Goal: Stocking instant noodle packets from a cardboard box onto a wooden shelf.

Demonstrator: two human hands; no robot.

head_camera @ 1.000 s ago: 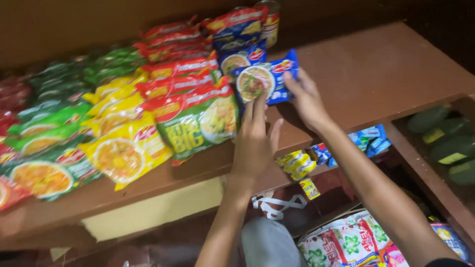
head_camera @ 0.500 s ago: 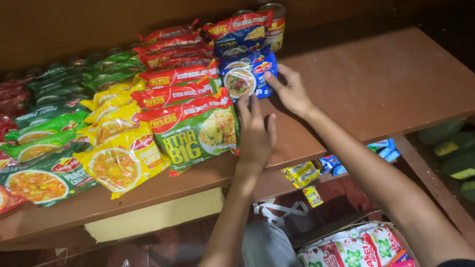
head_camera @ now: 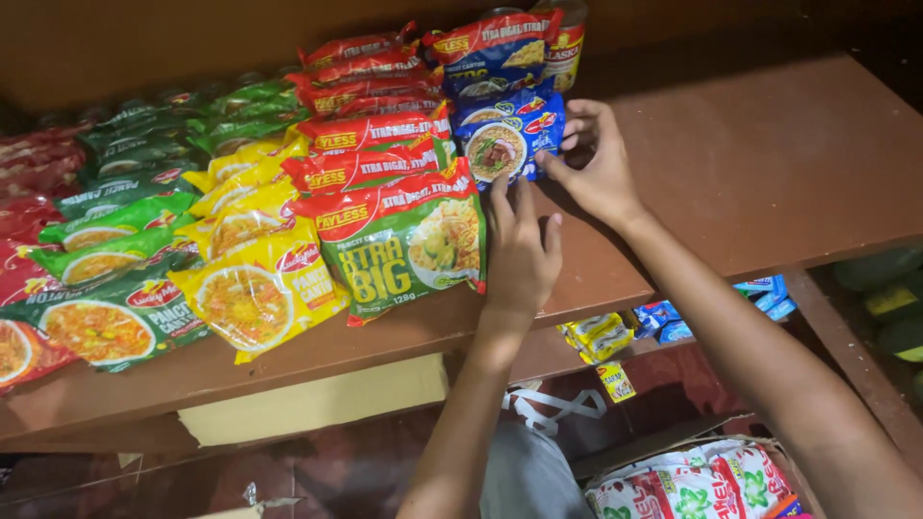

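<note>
In the head view, a blue instant noodle packet (head_camera: 508,144) lies flat on the brown wooden shelf (head_camera: 769,163), caught between both hands. The left hand (head_camera: 520,252) rests just below it, fingers stretched forward with the tips touching the packet's lower edge, not closed around anything. The right hand (head_camera: 596,159) sits at the packet's right edge, fingers curled loosely and pinching that side. Just left of the left hand lies a big green-and-red noodle packet (head_camera: 404,245), and further left a yellow noodle packet (head_camera: 260,293). Beyond the right hand's fingertips stands a can (head_camera: 567,38) behind more stacked packets.
</note>
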